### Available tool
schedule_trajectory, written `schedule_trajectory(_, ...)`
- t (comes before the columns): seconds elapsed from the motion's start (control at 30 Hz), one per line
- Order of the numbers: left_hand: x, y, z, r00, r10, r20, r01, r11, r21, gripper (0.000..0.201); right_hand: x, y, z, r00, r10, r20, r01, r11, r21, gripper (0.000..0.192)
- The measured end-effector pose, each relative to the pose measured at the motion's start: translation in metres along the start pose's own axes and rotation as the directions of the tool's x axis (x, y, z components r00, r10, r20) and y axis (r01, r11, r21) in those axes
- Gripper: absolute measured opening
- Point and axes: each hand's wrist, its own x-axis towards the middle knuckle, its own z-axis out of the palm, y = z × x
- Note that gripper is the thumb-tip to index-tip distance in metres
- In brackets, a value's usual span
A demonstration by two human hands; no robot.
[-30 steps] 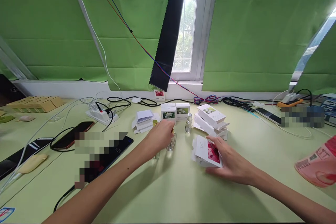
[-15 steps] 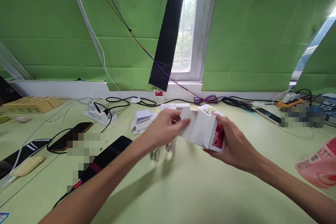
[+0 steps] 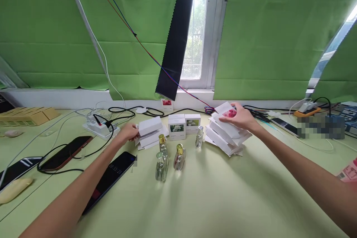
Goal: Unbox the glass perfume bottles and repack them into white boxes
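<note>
Red-flower box lying flat on top of the right-hand stack of flattened white cartons, at about 1 o'clock on the table, pressed there under the right hand: fingers spread and only lightly curled, palm down, resting on the box rather than gripping it, likely to square it with the cartons below. At 11 o'clock, left hand closed in a pinch on the near edge of the top insert of a smaller pile of folded white card, thumb above and fingers below, lifting that edge a little off the rest. Between the two piles, two upright green-flower boxes, flaps shut, contents hidden; behind them on the sill a small red-flower box. In front, toward 12 o'clock, three gold-capped glass bottles grouped closely and one silver-capped bottle standing apart, all outside any box, liquid level hard to tell. Further out at 9 o'clock, phones face up and a power strip with cables.
</note>
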Motion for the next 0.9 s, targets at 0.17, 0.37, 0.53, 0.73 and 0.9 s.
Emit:
schedule_trajectory(0.17, 0.012, -0.012, 0.005, 0.998, -0.060, -0.028, 0.065, 0.968, 0.243, 0.064, -0.001, 0.025, 0.063, 0.941, 0.020, 0.338, 0.033, 0.988, -0.151, 0.077)
schedule_trajectory(0.37, 0.014, -0.007, 0.007, 0.871, 0.357, 0.338, -0.491, 0.672, 0.554, 0.085, -0.018, 0.031, 0.083, 0.924, 0.077, 0.375, 0.022, 0.968, -0.251, 0.079)
schedule_trajectory(0.53, 0.007, -0.023, 0.036, 0.866, 0.177, 0.468, -0.456, 0.665, 0.591, 0.094, -0.008, 0.010, 0.070, 0.963, -0.086, 0.256, 0.173, 0.925, -0.338, 0.073)
schedule_trajectory(0.73, 0.010, -0.033, 0.040, 0.828, 0.105, 0.551, -0.472, 0.662, 0.583, 0.095, 0.017, -0.030, 0.081, 0.898, -0.438, 0.043, 0.440, 0.893, -0.095, 0.056)
schedule_trajectory(0.9, 0.016, -0.018, 0.015, 0.830, 0.149, 0.538, -0.481, 0.681, 0.552, 0.078, 0.035, -0.056, 0.092, 0.848, -0.465, 0.254, 0.370, 0.863, 0.343, 0.055)
